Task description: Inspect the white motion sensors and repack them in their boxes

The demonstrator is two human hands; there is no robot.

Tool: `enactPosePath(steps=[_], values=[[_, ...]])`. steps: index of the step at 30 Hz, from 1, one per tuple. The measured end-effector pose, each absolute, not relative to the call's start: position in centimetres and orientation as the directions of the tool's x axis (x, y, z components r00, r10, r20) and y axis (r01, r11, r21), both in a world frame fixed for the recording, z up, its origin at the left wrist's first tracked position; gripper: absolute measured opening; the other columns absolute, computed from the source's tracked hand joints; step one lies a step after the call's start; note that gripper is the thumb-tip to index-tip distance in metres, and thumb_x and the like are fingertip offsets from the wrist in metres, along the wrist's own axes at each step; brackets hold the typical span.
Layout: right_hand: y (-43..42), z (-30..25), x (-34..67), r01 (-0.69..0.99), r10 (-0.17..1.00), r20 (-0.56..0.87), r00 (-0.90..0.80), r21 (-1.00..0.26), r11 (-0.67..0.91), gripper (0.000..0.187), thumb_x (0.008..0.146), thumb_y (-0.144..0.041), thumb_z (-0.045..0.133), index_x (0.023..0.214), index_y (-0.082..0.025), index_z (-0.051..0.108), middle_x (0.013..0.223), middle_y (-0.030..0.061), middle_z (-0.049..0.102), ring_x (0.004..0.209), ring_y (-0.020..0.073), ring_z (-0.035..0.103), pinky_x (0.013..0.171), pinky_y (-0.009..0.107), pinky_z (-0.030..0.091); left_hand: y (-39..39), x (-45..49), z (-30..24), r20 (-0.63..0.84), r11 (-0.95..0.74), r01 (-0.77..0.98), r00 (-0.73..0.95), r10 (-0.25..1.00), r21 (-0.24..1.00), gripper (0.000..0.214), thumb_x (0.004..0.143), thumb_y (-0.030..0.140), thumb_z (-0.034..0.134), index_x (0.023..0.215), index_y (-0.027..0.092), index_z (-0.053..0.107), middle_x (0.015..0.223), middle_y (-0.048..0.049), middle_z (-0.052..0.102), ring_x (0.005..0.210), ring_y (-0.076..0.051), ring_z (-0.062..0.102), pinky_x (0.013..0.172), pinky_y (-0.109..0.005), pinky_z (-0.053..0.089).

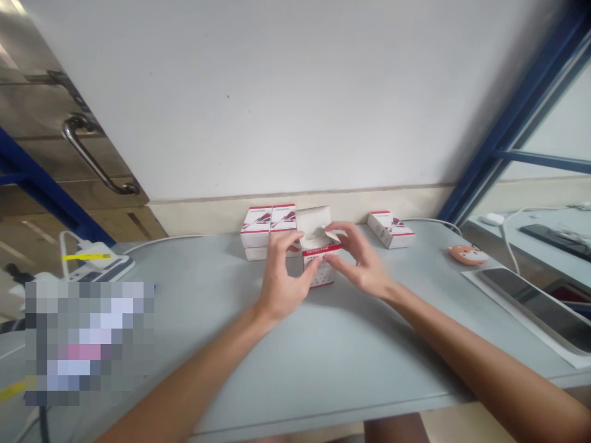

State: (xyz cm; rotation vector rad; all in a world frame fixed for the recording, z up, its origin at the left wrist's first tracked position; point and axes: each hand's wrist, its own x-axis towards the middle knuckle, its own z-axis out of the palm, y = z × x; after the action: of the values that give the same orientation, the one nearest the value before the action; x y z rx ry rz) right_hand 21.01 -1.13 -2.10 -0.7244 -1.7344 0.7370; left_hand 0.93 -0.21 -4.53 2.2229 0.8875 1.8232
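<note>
Two hands on one open carton, rest is surroundings. Largest: plain white wall [277, 92] across the back, cream skirting band [388, 206] along its base. Left side, wood-finish door [74, 104] with a curved steel pull handle [90, 154]. Right side, blue metal frame [512, 117], with a second pale surface [530, 237] beyond it. Grey-blue desk [323, 369] fills the lower half. On its right, a dark flat tablet [540, 307] lies on a white sheet [480, 286]. Thin white cable [431, 219] runs along the desk's rear edge. Lower left is blurred out, unreadable; above that blur sits a white device with a yellow strap [87, 257]. Back of desk: white-and-red boxes [270, 218] stacked at least two high, just behind the carton. One more white-and-red box [390, 229] lies angled to the right, well apart from the hands. Small orange rounded object [467, 254] near the tablet. Open white-and-red DETECTOR carton [319, 267] stands upright mid-desk between the hands, white top flaps [314, 221] raised. Left hand [281, 277] is curled, fingers [309, 274] touching the carton's front. Right hand [360, 261] is curled too, fingers [333, 261] on its upper right edge. Both hands are nearly closed on the carton.
</note>
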Motion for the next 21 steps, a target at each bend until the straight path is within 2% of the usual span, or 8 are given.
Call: enactPosePath(steps=[2, 5, 9, 12, 21], values=[[-1.1, -2.2, 21.0, 0.156, 0.759, 0.597, -0.259, -0.750, 0.643, 0.031, 0.100, -0.045, 0.068, 0.126, -0.032, 0.058, 0.134, 0.0075, 0.060, 0.126, 0.0264, 0.062, 0.115, 0.048, 0.049, -0.3, 0.9, -4.4, 0.848, -0.811, 0.373, 0.108, 0.520, 0.450, 0.060, 0.095, 0.027, 0.075, 0.145, 0.032, 0.045, 0.132, -0.0099, 0.056, 0.116, -0.023, 0.061, 0.095, -0.039, 0.059], [-0.9, -2.4, 21.1, 0.199, 0.753, 0.601, -0.268, -0.730, 0.654, 0.030, 0.100, -0.046, 0.067, 0.124, -0.031, 0.058, 0.129, 0.0082, 0.062, 0.125, 0.0273, 0.062, 0.113, 0.050, 0.050, -0.6, 0.9, -3.9, 0.824, -0.790, 0.395, 0.125, 0.553, 0.469, 0.064, 0.095, 0.026, 0.074, 0.150, 0.031, 0.042, 0.131, -0.0109, 0.057, 0.114, -0.023, 0.062, 0.093, -0.039, 0.059], [-0.6, -2.6, 21.3, 0.238, 0.724, 0.626, -0.288, -0.686, 0.688, 0.026, 0.100, -0.040, 0.067, 0.123, -0.031, 0.060, 0.124, 0.0079, 0.063, 0.118, 0.0267, 0.064, 0.107, 0.049, 0.053, -0.9, 0.8, -3.3, 0.832, -0.786, 0.456, 0.155, 0.533, 0.418, 0.040, 0.095, 0.022, 0.071, 0.133, 0.027, 0.060, 0.120, -0.0082, 0.054, 0.111, -0.022, 0.062, 0.099, -0.039, 0.057], [-0.6, -2.6, 21.3, 0.254, 0.718, 0.631, -0.293, -0.673, 0.695, 0.026, 0.100, -0.038, 0.067, 0.124, -0.031, 0.060, 0.124, 0.0085, 0.063, 0.117, 0.0273, 0.064, 0.107, 0.049, 0.053, -1.0, 0.8, -3.0, 0.838, -0.790, 0.468, 0.169, 0.519, 0.396, 0.024, 0.094, 0.022, 0.070, 0.118, 0.023, 0.066, 0.116, -0.0073, 0.051, 0.111, -0.022, 0.062, 0.103, -0.040, 0.056], [0.0, -2.2, 21.5, 0.231, 0.742, 0.593, -0.313, -0.710, 0.665, 0.022, 0.097, -0.036, 0.071, 0.118, -0.029, 0.064, 0.124, 0.0066, 0.064, 0.117, 0.0261, 0.065, 0.109, 0.051, 0.053, -0.6, 0.3, -2.8, 0.824, -0.790, 0.489, 0.221, 0.523, 0.371, 0.019, 0.094, 0.022, 0.069, 0.113, 0.022, 0.067, 0.117, -0.0084, 0.048, 0.114, -0.023, 0.061, 0.105, -0.042, 0.054]])
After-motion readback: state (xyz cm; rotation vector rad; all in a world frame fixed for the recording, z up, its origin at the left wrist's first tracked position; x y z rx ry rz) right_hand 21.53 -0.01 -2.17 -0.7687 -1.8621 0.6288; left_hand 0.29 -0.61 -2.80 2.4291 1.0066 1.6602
